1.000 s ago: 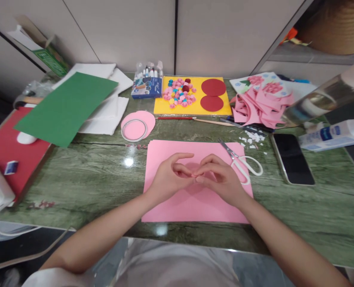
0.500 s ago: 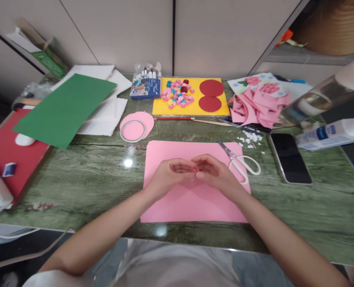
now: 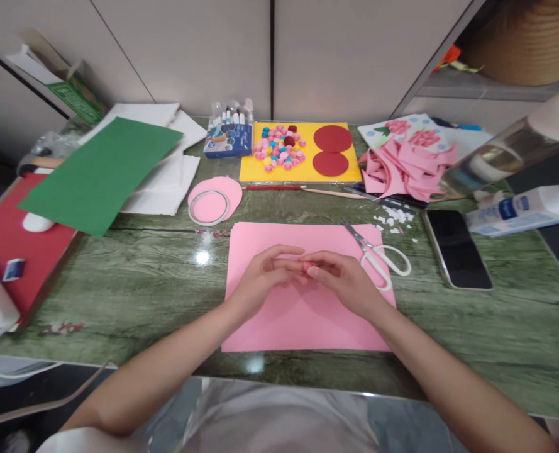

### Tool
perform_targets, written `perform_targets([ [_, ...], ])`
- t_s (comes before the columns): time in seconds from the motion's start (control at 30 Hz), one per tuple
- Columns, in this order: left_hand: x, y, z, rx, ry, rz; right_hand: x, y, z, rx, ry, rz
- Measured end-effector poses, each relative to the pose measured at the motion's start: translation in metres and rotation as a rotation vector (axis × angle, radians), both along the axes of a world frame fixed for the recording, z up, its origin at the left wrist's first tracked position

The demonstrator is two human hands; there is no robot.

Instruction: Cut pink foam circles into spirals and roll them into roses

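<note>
A small rolled pink paper flower [image 3: 308, 267] sits between my fingertips, over a stack of pink paper [image 3: 270, 321]. My right hand [image 3: 343, 277] pinches it between thumb and forefinger. From the other side, my left hand [image 3: 272, 270] steadies it with its fingertips; its forefinger is raised above the rest. Fingers cover part of the roll. White-handled scissors [image 3: 372, 248] lie on the stack's right edge, beside my right hand, blades pointing away. Several similar rolled flowers [image 3: 279, 148], mostly pink with some blue, yellow and dark red, are heaped on a yellow sheet [image 3: 302, 176].
Dark red discs [image 3: 332, 138] lie on the yellow sheet. Behind the stack are pink discs with a ring [image 3: 208, 207] and a pencil [image 3: 274, 187]. Right: pink offcuts [image 3: 406, 167], white scraps [image 3: 397, 217], a phone [image 3: 457, 248], a bottle [image 3: 510, 148]. Left: a green sheet [image 3: 104, 173].
The pink roll has turned between my fingers and now shows more beside my right thumb. My left fingers have shifted around it. The view has drifted slightly; the other things stay put.
</note>
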State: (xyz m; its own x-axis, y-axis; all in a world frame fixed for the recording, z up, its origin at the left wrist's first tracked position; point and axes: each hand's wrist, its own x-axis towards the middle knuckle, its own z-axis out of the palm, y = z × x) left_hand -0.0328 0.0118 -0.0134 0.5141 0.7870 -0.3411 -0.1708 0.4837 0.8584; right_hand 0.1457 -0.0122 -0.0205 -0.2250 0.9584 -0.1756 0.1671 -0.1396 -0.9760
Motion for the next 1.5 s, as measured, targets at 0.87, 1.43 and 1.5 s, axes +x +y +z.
perform_targets([
  [0.87, 0.007, -0.001, -0.008, -0.09, -0.029, 0.091, 0.001, 0.003, 0.003, -0.063, 0.08, 0.012],
  [1.43, 0.008, -0.007, 0.004, -0.134, -0.03, 0.134, -0.003, 0.0, -0.006, 0.169, -0.197, 0.017],
  [1.5, 0.007, -0.008, 0.005, -0.141, -0.045, 0.137, -0.005, -0.001, -0.005, 0.179, -0.221, 0.016],
])
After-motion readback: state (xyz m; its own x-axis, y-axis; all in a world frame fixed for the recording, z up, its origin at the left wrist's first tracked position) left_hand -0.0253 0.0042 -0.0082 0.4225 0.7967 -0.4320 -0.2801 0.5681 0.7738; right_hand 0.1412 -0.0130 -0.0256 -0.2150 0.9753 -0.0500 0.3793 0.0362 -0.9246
